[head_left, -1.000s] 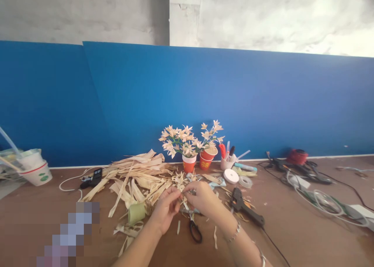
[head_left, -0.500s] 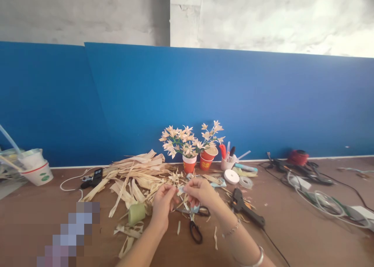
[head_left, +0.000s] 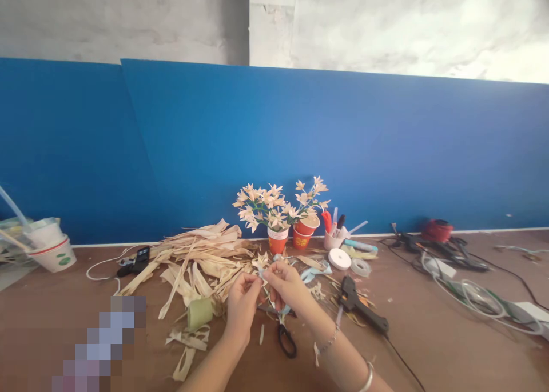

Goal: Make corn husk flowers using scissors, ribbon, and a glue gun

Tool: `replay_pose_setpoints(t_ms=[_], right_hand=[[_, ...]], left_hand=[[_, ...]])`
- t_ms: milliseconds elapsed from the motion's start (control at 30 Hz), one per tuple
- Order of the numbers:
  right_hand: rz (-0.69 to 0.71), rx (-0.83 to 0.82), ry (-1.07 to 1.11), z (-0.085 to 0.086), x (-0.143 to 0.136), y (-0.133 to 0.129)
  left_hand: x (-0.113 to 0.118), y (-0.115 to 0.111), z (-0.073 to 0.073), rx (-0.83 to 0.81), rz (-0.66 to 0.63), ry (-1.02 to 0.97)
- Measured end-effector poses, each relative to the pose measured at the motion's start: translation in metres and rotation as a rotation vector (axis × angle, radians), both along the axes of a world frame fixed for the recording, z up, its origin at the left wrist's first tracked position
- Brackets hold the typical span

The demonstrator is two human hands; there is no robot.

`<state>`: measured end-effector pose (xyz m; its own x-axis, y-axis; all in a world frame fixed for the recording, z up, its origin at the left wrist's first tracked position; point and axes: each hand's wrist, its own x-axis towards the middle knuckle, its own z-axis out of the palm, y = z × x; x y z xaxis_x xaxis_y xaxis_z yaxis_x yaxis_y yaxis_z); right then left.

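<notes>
My left hand point(head_left: 241, 303) and my right hand point(head_left: 286, 288) meet above the brown table point(head_left: 429, 346), fingertips pinched together on a small pale husk flower point(head_left: 261, 264). Both hands hover over black-handled scissors point(head_left: 285, 335) lying on the table. A heap of dried husk strips point(head_left: 201, 260) spreads to the left of my hands. A green tape roll point(head_left: 199, 312) lies just left of my left hand. Behind my hands stand two orange cups point(head_left: 278, 240) with finished husk flowers point(head_left: 274, 203).
A black glue gun point(head_left: 360, 309) lies right of my hands, its cord running to the front edge. White tape rolls point(head_left: 339, 259), a pen cup point(head_left: 332, 238), cables point(head_left: 450, 260) at right, paper cups point(head_left: 54, 249) at left. A blue panel point(head_left: 274, 152) backs the table.
My hands have drawn closer together and risen slightly, still working the small husk flower between the fingertips. My right wrist has turned, showing the bracelets lower in the frame.
</notes>
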<state>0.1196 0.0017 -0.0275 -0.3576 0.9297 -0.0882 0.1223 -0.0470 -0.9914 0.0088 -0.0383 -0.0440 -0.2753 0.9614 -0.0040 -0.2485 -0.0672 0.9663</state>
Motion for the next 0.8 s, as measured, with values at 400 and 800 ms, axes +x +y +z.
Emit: replay_pose_setpoints(t_ms=[400,800], right_hand=[[-0.05,0.041,-0.052,0.006,-0.003,-0.006],[-0.08,0.063,-0.052,0.002,-0.004,-0.006]], left_hand=[[0.001,0.001,-0.003,0.003,-0.023,-0.028],[0.0,0.004,-0.01,0.035,-0.046,-0.053]])
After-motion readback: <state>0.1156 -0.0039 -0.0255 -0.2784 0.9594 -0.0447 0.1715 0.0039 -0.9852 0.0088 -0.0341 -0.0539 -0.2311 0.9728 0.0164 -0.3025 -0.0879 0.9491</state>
